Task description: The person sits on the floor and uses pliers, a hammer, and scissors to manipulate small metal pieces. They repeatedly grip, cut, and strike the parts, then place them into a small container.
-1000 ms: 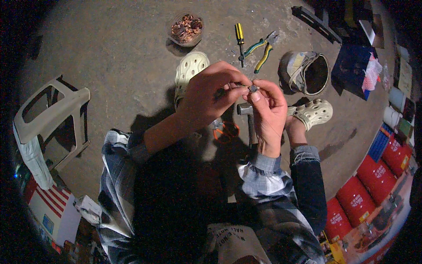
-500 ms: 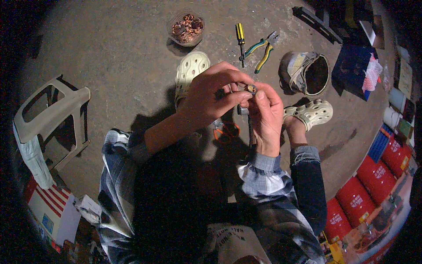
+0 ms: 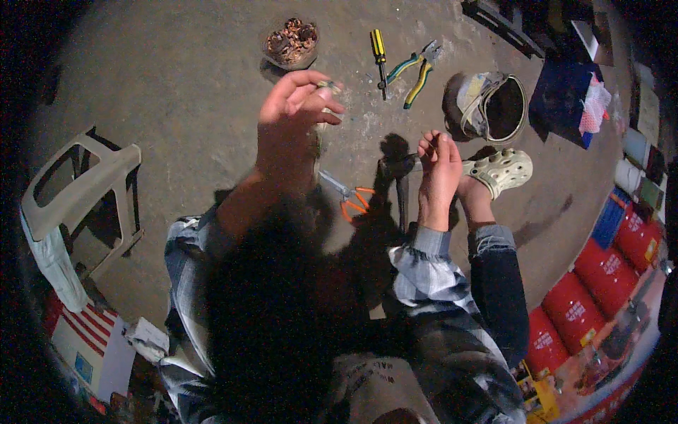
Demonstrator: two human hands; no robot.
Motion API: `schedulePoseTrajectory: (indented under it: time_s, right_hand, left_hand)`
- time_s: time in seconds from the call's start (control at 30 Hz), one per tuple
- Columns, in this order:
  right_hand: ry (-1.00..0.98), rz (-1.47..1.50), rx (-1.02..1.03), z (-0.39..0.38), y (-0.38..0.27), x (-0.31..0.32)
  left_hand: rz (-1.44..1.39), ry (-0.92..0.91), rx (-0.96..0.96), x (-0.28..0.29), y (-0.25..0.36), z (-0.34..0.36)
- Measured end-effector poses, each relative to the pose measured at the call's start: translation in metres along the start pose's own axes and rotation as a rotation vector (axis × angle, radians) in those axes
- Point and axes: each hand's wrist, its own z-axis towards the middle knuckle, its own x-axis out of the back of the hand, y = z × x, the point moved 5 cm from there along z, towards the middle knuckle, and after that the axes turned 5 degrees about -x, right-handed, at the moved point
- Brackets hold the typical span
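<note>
My left hand is raised at the upper middle, just below a clear bowl of copper-coloured scraps. Between its thumb and fingers is a small pale piece, too blurred to name. To the right, my right hand has its fingertips pinched together; what they hold, if anything, cannot be made out. Beside that hand a hammer stands in shadow, its head up. On the floor between my arms lie pliers with orange handles.
Ahead lie a yellow-and-black screwdriver and green-and-yellow pliers. A cut-open container and a blue box stand to the right. A plastic chair is at left; red drums line the lower right.
My hands, together around a small metal-looking piece before, have come apart. The left has moved up and left toward the bowl; the right has dropped slightly. The orange-handled pliers show more fully.
</note>
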Motion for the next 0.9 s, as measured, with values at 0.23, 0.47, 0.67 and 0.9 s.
schedulePoseTrajectory:
  time_s: [0.23, 0.47, 0.67, 0.9]
  right_hand:
    - [0.042, -0.718, 0.307, -0.035, 0.11, 0.05]
    - [-0.204, -1.203, 0.116, -0.077, 0.171, 0.07]
    - [-0.124, -1.063, 0.391, -0.062, 0.141, 0.044]
    - [0.101, -1.019, 0.659, 0.068, 0.052, -0.028]
  left_hand:
    - [-0.205, -0.108, 0.146, 0.023, -0.013, 0.002]
    - [-0.183, -0.045, 0.24, 0.054, -0.004, -0.01]
    - [-0.173, 0.053, 0.273, 0.074, 0.012, -0.036]
    - [-0.252, -0.019, 0.354, 0.061, 0.005, -0.045]
